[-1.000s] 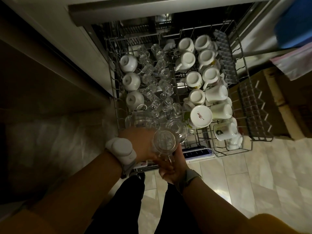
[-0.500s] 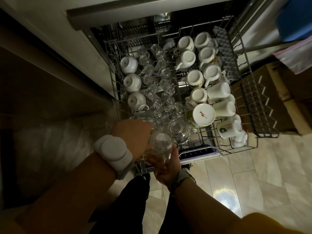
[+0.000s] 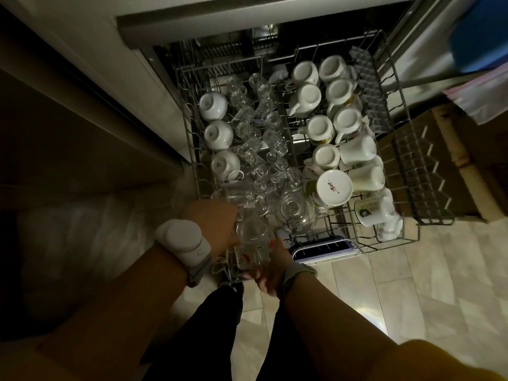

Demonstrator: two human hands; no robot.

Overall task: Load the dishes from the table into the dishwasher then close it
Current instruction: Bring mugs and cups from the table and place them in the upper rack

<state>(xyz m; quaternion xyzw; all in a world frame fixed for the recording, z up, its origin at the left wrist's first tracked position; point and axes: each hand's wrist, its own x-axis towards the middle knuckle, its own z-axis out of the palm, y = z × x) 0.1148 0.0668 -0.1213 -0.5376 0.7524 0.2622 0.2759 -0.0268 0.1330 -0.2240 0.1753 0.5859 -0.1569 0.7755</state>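
The right hand (image 3: pixel 270 273) grips the clear glass tumbler (image 3: pixel 253 240) upside down, so it drains, while the left hand (image 3: pixel 213 224), its fingers hidden, steadies it over the grey wire rack (image 3: pixel 384 244).

The rack (image 3: pixel 384 244) is showing as thin grey wire with a dull coated look. The cups (image 3: pixel 308 97) and the big mug (image 3: pixel 334 188) are looking like white glazed ceramic, smooth and faintly shiny. The glasses (image 3: pixel 264 138) are reading as clear glass, catching small glints (the dim light is hiding finer detail). The glass (image 3: pixel 253 237) in the hands is appearing clear and smooth too, with a red mark on its side. The floor tiles (image 3: pixel 439 270) are gleaming like polished stone. The wrist device (image 3: pixel 182 237) is looking like matt white plastic on a grey strap.
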